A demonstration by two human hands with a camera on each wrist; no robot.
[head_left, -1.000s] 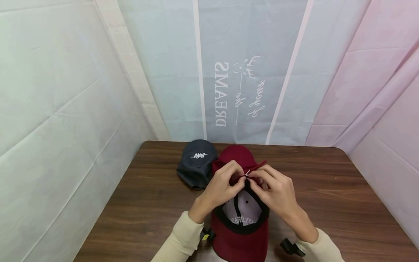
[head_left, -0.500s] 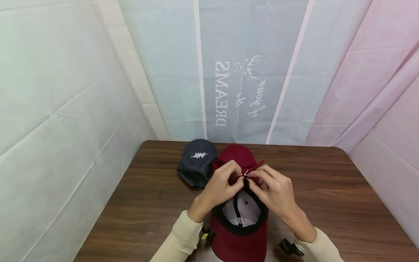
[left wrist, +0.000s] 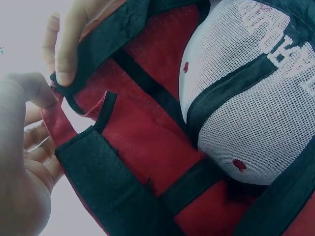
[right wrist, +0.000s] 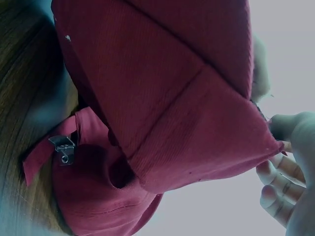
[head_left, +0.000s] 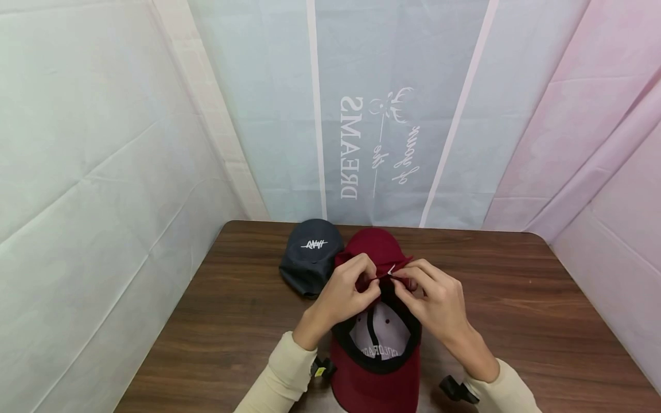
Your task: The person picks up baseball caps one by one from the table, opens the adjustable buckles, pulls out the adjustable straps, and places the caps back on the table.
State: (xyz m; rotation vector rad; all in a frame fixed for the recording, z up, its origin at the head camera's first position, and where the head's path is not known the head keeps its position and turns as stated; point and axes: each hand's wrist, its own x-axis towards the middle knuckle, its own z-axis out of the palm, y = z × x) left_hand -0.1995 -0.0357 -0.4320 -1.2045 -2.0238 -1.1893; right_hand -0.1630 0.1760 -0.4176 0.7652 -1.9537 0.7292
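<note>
we hold the red cap [head_left: 376, 355] upside down over the near middle of the brown table [head_left: 516, 310], brim toward us, its black sweatband and white mesh lining facing up. our left hand [head_left: 345, 292] pinches the left end of the rear strap [head_left: 391, 273] between thumb and curled fingers; our right hand [head_left: 432, 298] pinches the right end, the two hands almost touching at the back opening. the left wrist view shows a fingertip and thumb nipping the black-edged strap end, with the black strip of the closure lying just below. the right wrist view shows the cap's outer red panels and a second red cap beneath it, whose strap carries a small metal buckle [right wrist: 63, 147]. that second red cap [head_left: 373, 244] lies on the table just beyond our hands, touching a dark blue cap [head_left: 310, 258] to its left. compared with one second ago, both hands sit slightly farther from us and closer together, and the held cap has moved with them; the other caps have not moved.
</note>
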